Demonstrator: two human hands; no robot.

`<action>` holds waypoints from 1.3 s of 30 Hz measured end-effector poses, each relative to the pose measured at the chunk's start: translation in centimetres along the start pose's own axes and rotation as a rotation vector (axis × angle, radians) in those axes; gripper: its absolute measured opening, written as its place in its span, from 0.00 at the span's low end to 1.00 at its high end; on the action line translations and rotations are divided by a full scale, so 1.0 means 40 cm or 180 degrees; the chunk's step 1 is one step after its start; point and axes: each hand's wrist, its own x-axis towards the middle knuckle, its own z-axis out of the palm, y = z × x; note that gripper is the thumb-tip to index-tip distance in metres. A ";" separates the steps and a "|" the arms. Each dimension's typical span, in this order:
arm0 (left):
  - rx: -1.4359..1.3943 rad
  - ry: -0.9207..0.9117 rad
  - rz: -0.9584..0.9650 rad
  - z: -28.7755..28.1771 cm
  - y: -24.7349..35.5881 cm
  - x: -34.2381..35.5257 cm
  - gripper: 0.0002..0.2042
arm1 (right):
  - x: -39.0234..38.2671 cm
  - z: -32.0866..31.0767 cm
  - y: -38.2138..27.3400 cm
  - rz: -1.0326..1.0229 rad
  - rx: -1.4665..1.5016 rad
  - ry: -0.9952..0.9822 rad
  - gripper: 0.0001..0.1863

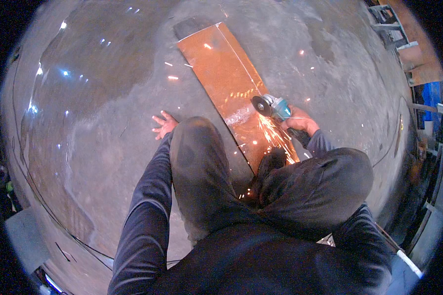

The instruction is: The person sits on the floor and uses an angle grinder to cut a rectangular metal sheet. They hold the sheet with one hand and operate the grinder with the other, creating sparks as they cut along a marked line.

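Observation:
My right hand (302, 121) is wrapped round a teal angle grinder (280, 108) with a dark disc (261, 105). The disc is at the right edge of a rusty orange steel plate (221, 64) lying on the floor. Bright sparks (275, 135) spray from the disc back toward my foot. A thin pale line runs along the plate's right side, from its far end toward the disc. Out to the left, my left hand (165, 125) is empty, fingers spread, beside my left knee. My dark shoe (272, 160) is at the plate's near end.
The concrete floor (118, 142) surrounds the plate, with a darker patch at far left. A dark cable (59, 223) curves along the left side. Metal frames (389, 24) stand at far right, and a blue object (430, 101) is near them. Stray sparks are scattered over the floor.

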 end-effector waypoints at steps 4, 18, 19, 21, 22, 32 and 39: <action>0.0144 0.0015 0.0029 0.010 -0.004 0.017 0.56 | -0.002 -0.010 0.024 -0.0018 0.0571 0.0191 0.37; 0.0058 0.0019 -0.0038 -0.002 0.016 -0.004 0.57 | -0.008 -0.008 0.060 0.0310 0.0359 0.0241 0.40; 0.0048 0.0030 -0.0044 -0.001 0.012 -0.002 0.57 | -0.004 -0.010 0.059 0.0296 0.0360 0.0197 0.40; 0.0014 0.0011 -0.0011 -0.001 0.013 -0.007 0.57 | -0.001 -0.005 0.067 0.0120 0.0302 0.0238 0.39; -0.0009 -0.0019 0.0030 -0.003 0.018 -0.013 0.57 | 0.001 -0.006 0.076 0.0040 0.0270 0.0265 0.38; 0.0061 0.0098 0.0015 0.011 -0.004 0.004 0.55 | 0.024 0.000 0.056 0.0096 0.0454 0.0350 0.39; 0.0047 0.0147 -0.0041 0.018 0.009 0.010 0.53 | 0.051 0.005 0.090 -0.0202 0.0361 0.0313 0.39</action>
